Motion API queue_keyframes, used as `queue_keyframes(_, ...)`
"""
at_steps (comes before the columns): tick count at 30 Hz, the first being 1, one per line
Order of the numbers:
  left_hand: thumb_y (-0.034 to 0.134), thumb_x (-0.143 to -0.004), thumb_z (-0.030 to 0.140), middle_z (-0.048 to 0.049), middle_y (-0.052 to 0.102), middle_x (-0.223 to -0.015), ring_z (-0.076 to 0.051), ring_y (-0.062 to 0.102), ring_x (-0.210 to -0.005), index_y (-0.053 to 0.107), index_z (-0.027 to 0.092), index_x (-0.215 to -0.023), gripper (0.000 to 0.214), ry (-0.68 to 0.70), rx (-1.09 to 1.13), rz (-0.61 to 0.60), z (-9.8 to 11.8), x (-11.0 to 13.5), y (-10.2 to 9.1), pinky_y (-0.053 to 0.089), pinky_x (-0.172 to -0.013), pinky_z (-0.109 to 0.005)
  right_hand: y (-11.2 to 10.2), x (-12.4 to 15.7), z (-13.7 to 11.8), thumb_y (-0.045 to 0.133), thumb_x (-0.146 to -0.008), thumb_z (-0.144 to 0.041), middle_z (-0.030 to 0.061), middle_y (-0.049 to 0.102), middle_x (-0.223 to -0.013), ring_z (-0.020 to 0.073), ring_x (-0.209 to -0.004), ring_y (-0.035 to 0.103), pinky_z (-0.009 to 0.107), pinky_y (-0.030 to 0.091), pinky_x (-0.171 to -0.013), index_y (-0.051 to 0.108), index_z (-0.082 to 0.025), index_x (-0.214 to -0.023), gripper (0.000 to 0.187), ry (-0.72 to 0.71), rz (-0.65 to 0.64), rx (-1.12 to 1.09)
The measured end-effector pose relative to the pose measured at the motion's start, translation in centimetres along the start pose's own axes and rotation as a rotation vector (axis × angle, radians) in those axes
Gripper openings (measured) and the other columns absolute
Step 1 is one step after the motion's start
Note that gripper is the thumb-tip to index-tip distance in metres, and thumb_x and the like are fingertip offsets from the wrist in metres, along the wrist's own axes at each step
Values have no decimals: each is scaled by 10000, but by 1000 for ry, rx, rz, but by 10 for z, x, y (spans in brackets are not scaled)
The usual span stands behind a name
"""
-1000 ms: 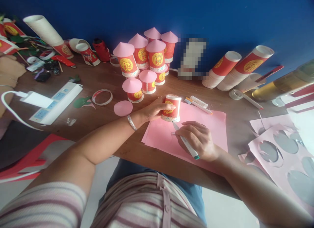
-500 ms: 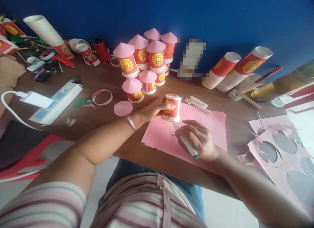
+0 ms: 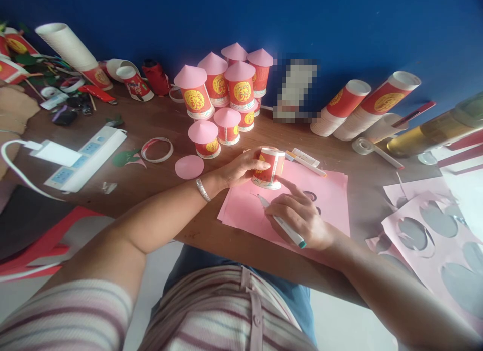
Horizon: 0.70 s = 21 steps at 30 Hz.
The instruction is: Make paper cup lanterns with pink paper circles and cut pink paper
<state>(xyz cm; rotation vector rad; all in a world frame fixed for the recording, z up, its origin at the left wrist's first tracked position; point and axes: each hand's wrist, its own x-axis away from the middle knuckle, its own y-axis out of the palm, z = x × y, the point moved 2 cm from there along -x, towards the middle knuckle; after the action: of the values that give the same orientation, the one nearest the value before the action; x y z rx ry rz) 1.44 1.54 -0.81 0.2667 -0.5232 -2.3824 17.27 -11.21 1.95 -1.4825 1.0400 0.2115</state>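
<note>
A dark-blue wall (image 3: 151, 13) rises at twelve o'clock behind the brown wooden desk (image 3: 158, 117); pale floor (image 3: 334, 316) shows at five o'clock.

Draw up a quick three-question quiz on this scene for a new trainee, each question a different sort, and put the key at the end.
1. What does the right hand hold? A) scissors B) a marker C) a tape roll
2. True or false: the cup in the left hand has a pink cone on top.
3. Fill in the colour: the paper beneath the right hand is ____.

Key: 1. B. 2. False; no cone sits on it. 3. Pink.
</note>
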Motion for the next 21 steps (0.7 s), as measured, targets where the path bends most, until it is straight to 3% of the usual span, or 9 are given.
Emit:
queue_keyframes(4,881,-771,423,-51,677,-916,-184,651,-847,682,153,-1023,420,0,-87,15,-2,0,0,522,-766,-317,6,3,0,582,-958,-47,-22,672,-829,141,-669,631,639,538,-1156,601,-206,-1093,210,-40,-11,-7)
queue_keyframes(9,909,-749,429,-28,666,-836,-145,629,-758,654,146,-960,436,1,-77,12,-4,-2,0,510,-717,-282,4,2,-2,598,-951,-43,-31,671,-801,129,-646,614,563,580,-1122,602,-209,-1066,203,-63,9,61)
queue_keyframes(14,896,-752,431,-32,675,-865,-146,631,-775,672,146,-967,421,5,-53,24,1,0,3,518,-732,-277,-6,0,2,662,-902,-28,-34,663,-751,127,-628,626,392,674,-898,620,-212,-1039,233,-65,95,186)
queue_keyframes(21,865,-775,461,-42,670,-843,-154,628,-760,684,139,-939,404,-6,-91,-3,2,1,3,512,-702,-282,-7,1,7,675,-909,-47,7,690,-772,156,-695,683,307,633,-705,617,-195,-1055,216,-28,101,249)
